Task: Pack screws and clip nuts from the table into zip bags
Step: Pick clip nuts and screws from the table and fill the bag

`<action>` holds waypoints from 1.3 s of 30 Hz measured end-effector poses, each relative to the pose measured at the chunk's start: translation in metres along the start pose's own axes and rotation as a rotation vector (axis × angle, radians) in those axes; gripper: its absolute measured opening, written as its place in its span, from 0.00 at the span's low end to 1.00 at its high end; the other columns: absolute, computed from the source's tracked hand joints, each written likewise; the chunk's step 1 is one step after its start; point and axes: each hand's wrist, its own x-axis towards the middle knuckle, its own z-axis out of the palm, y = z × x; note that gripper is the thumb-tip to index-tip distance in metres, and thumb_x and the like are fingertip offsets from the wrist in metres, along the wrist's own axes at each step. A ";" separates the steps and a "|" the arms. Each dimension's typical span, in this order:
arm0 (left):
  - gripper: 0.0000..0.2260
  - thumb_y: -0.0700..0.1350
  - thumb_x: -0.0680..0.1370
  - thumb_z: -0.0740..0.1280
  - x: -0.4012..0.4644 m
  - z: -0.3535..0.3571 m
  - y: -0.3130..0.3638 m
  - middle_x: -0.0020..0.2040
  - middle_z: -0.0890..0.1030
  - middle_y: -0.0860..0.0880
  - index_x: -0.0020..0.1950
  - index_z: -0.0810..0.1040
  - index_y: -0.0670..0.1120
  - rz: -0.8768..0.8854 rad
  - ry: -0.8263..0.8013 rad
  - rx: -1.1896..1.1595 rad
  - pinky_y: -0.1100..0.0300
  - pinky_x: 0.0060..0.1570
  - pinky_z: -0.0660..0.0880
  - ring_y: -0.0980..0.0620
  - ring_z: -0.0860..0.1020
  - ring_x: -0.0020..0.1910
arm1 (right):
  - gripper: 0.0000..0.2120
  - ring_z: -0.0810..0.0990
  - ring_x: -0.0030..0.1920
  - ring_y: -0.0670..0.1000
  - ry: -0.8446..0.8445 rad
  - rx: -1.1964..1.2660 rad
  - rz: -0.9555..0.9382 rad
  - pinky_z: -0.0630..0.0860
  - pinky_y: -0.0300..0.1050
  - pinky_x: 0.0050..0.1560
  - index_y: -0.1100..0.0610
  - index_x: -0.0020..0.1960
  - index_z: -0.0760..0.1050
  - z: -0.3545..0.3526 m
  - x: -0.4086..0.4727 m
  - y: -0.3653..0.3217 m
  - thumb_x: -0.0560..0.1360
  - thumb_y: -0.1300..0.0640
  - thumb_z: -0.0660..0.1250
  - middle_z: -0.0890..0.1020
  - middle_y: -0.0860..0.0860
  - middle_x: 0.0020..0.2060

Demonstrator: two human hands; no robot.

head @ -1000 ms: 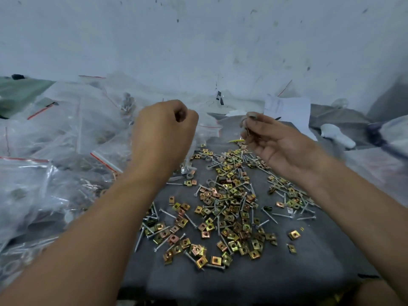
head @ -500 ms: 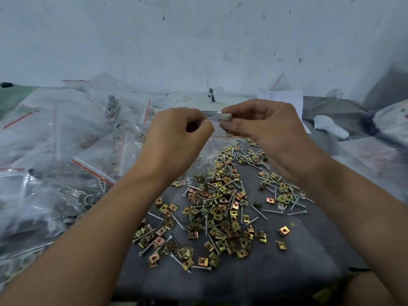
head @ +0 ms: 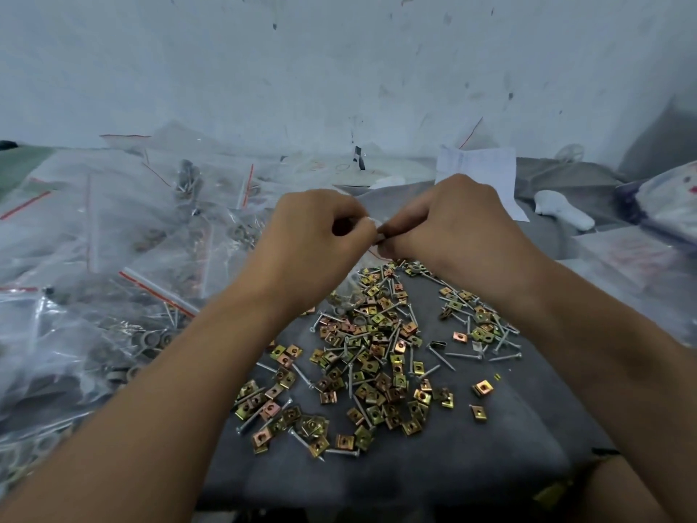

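Observation:
A heap of brass-coloured clip nuts mixed with silver screws lies on the dark grey cloth. Above its far end, my left hand and my right hand meet fingertip to fingertip. Both pinch the top of a small clear zip bag, which hangs down between them with a few parts inside. My right hand also holds some thin screws against its fingers.
Several filled zip bags with red seal strips are piled along the left. A white paper sheet and a white plastic piece lie at the back right, with more bags at the right. A white wall stands behind.
My hands were apart one second ago, the right one palm up with screws. They have come together and now pinch the small bag's mouth between them.

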 end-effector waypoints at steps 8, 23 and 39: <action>0.08 0.44 0.81 0.70 0.001 0.008 0.005 0.37 0.83 0.48 0.47 0.89 0.48 0.065 -0.045 0.049 0.51 0.40 0.71 0.51 0.77 0.38 | 0.06 0.87 0.36 0.50 -0.063 0.178 0.228 0.86 0.52 0.46 0.51 0.37 0.88 -0.003 0.008 0.004 0.65 0.60 0.83 0.87 0.52 0.32; 0.08 0.37 0.82 0.69 0.007 0.008 0.000 0.31 0.78 0.47 0.48 0.88 0.40 -0.262 -0.083 -0.555 0.58 0.28 0.70 0.49 0.73 0.29 | 0.15 0.87 0.34 0.47 -0.011 0.001 0.104 0.86 0.48 0.46 0.53 0.40 0.87 -0.021 0.012 -0.008 0.58 0.54 0.88 0.86 0.49 0.31; 0.08 0.34 0.81 0.67 0.012 0.012 0.000 0.34 0.77 0.45 0.53 0.85 0.32 -0.450 -0.109 -0.785 0.58 0.29 0.72 0.50 0.74 0.30 | 0.28 0.88 0.35 0.59 0.054 0.237 0.194 0.85 0.64 0.47 0.57 0.33 0.70 -0.025 0.018 -0.005 0.45 0.62 0.87 0.85 0.61 0.33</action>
